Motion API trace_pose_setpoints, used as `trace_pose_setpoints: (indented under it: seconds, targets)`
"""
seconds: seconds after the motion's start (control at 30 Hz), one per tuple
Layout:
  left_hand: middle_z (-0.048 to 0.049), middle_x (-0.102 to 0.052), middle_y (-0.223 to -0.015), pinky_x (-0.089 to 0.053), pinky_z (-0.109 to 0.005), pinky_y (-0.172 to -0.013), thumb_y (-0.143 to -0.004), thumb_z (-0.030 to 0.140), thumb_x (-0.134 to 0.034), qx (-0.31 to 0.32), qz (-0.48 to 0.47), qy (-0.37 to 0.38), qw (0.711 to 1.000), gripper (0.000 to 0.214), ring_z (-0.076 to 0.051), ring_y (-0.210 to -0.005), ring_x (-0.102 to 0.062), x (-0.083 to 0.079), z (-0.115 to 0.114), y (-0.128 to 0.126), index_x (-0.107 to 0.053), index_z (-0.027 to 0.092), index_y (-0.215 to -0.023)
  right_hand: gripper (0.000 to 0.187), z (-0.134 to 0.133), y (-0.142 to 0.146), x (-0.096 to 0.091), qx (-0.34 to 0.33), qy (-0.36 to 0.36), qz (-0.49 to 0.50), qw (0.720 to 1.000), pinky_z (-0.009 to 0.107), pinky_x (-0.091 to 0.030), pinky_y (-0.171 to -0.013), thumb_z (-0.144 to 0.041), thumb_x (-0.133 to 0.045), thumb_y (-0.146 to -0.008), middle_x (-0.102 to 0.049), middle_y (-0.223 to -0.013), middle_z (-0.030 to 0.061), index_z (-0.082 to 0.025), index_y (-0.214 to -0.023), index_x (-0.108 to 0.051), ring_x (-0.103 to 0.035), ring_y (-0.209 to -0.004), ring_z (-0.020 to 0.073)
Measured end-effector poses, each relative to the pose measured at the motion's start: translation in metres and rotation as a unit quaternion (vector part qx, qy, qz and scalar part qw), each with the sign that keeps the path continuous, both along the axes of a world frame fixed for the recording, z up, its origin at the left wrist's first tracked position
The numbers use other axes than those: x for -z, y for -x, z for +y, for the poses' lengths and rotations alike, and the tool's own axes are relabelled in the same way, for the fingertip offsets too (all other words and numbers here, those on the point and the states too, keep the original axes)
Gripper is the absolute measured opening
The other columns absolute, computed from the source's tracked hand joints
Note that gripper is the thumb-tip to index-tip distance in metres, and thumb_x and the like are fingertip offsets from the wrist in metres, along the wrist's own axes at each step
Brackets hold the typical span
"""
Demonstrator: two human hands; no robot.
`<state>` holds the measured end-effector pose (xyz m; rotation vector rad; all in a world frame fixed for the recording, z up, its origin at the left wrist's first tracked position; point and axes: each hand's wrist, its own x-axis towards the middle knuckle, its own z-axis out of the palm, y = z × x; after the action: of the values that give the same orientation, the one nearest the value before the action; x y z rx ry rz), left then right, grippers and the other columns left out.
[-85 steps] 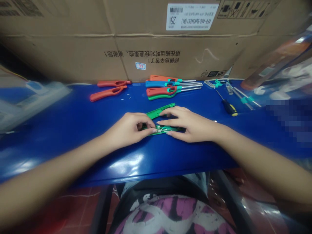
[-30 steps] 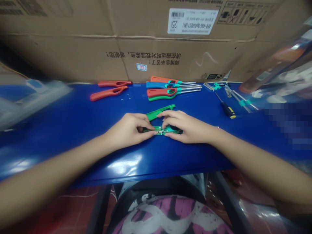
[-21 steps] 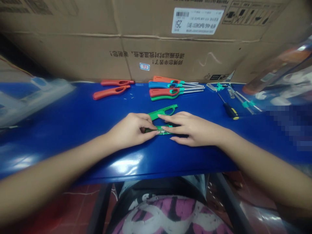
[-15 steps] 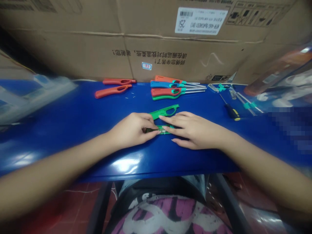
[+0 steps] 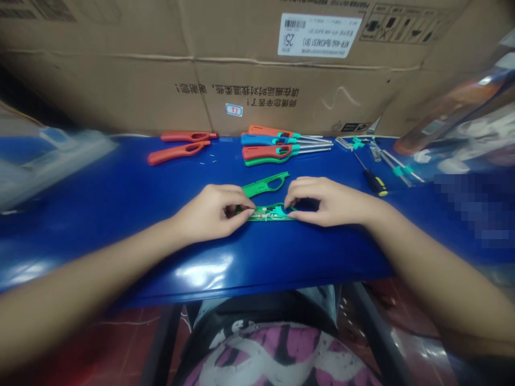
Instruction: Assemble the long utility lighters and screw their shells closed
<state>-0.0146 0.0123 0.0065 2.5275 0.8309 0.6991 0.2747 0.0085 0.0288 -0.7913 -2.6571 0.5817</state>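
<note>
A green lighter casing half (image 5: 261, 216) lies on the blue table, its open side up. Small parts show inside it, among them a clear piece, a thin white wire and a teal trigger (image 5: 278, 210). My left hand (image 5: 217, 212) is closed around the casing's left end, thumb in front and fingers behind. At the right end, my right hand (image 5: 325, 201) pinches the casing between thumb and curled fingertips. Just behind lies the matching green casing half (image 5: 263, 186) with its finger loop, partly hidden by my left hand.
Two red casing halves (image 5: 179, 153) lie back left, near tiny pins (image 5: 208, 159). Several assembled lighters (image 5: 267, 153) rest at the back middle. To the right are a screwdriver (image 5: 375, 182), metal tubes with teal parts (image 5: 400, 166) and plastic bags (image 5: 454, 123). A cardboard box (image 5: 140, 91) stands behind.
My right hand has drawn its spread fingers off the casing's middle and now pinches its right end. My left hand has slid slightly left, uncovering more inner parts. The view has shifted a little.
</note>
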Motion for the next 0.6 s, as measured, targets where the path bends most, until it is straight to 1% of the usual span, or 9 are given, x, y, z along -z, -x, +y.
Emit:
trace_pose_setpoints:
  seconds: [0.07,0.17,0.33,0.43,0.6]
  targets:
    - [-0.0038,-0.073,-0.092,-0.052,-0.025,-0.066,-0.092,0.025,-0.062,0.004,0.006,-0.029,1.0,0.018,-0.013,-0.07,-0.063,-0.0011,-0.0001,-0.0001,-0.077,0.018,-0.1,0.007,-0.0003,0.0014,0.0001,0.0,0.015,-0.002,1.0,0.034,-0.051,-0.086,-0.019,-0.065,-0.091,-0.071,-0.097,0.0056,-0.018,-0.095,-0.069,-0.062,-0.094,0.019]
    - [-0.007,-0.072,-0.102,-0.052,-0.034,-0.084,-0.093,0.026,-0.061,0.027,0.024,-0.081,0.996,0.022,-0.02,-0.09,-0.064,-0.004,-0.0021,-0.0006,-0.075,0.019,-0.109,0.008,-0.001,0.0033,0.0005,-0.004,0.004,-0.007,1.0,0.035,-0.051,-0.087,-0.02,-0.064,-0.092,-0.071,-0.095,0.0056,-0.019,-0.095,-0.07,-0.062,-0.094,0.0193]
    - [-0.0087,-0.066,-0.127,-0.045,-0.044,-0.103,-0.097,0.027,-0.058,0.089,0.083,-0.094,0.988,0.03,-0.026,-0.118,-0.058,-0.0034,-0.0058,-0.0026,-0.069,0.026,-0.125,0.01,-0.0007,0.004,0.0032,-0.009,-0.003,-0.014,1.0,0.034,-0.05,-0.085,-0.021,-0.063,-0.092,-0.069,-0.094,0.0058,-0.019,-0.097,-0.071,-0.062,-0.092,0.0191]
    - [-0.0097,-0.061,-0.137,-0.042,-0.048,-0.108,-0.098,0.028,-0.057,0.101,0.112,-0.094,0.984,0.035,-0.029,-0.128,-0.053,-0.0013,-0.0068,-0.0035,-0.065,0.027,-0.132,0.01,-0.0005,0.0042,0.0043,-0.009,0.002,-0.019,1.0,0.033,-0.05,-0.083,-0.019,-0.063,-0.091,-0.068,-0.094,0.0061,-0.018,-0.097,-0.072,-0.062,-0.091,0.0189]
    - [-0.0099,-0.059,-0.141,-0.04,-0.049,-0.111,-0.099,0.029,-0.055,0.101,0.126,-0.098,0.982,0.036,-0.029,-0.132,-0.051,-0.0005,-0.0075,-0.0035,-0.064,0.027,-0.134,0.01,-0.0009,0.0052,0.0036,-0.01,0.005,-0.02,1.0,0.033,-0.05,-0.084,-0.019,-0.063,-0.091,-0.068,-0.093,0.0057,-0.018,-0.096,-0.071,-0.062,-0.092,0.019]
